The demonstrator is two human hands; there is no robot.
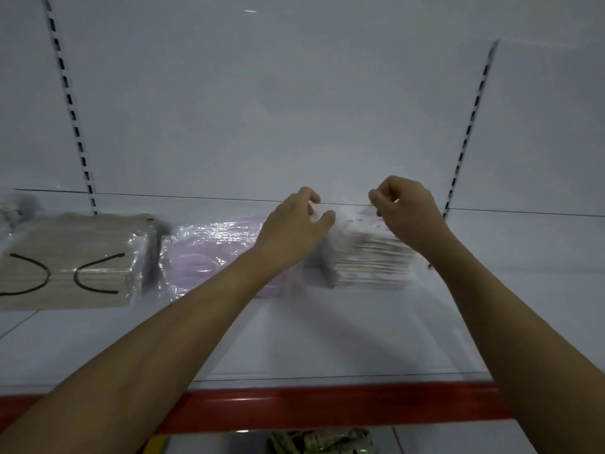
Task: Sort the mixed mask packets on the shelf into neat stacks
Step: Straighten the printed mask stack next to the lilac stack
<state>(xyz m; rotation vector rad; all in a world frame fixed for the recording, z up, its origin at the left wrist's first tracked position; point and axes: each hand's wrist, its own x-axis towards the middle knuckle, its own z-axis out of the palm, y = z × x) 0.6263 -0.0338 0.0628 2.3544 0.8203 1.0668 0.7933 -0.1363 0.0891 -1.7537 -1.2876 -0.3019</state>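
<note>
Both hands work the stack of white mask packets (366, 257) toward the shelf's (327, 339) far right: left hand (294, 227) fingers curl around its left edge, right hand (406, 211) pinches the top packet. Squaring up seems underway; next, align edges.

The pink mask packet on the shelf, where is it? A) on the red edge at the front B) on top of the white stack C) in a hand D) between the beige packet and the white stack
D: the pink mask packet lies flat on the shelf, with the beige packet on its left and the white stack on its right.
</note>
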